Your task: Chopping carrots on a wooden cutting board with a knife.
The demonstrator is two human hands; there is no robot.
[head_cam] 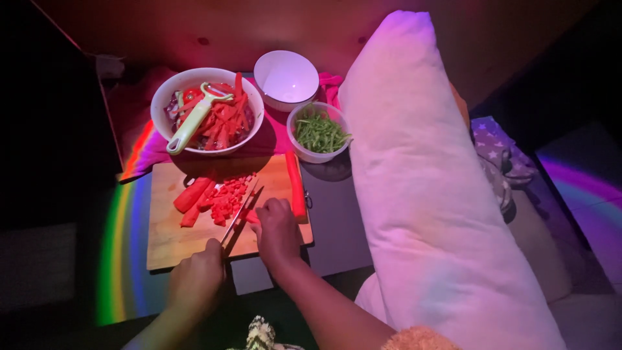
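Note:
My left hand (196, 280) grips the handle of a knife (241, 216) whose blade lies over a wooden cutting board (170, 241). My right hand (278, 231) presses down on a short piece of carrot (252, 216) beside the blade. Diced carrot (228, 198) is heaped on the board with some longer carrot pieces (190, 195) to its left. A whole carrot stick (296, 186) lies along the board's right edge.
Behind the board stand a white bowl (166, 93) of carrot peelings with a green peeler (192, 120), an empty white bowl (286, 78) and a small tub of chopped green vegetables (319, 133). A long white pillow (433, 188) lies at the right.

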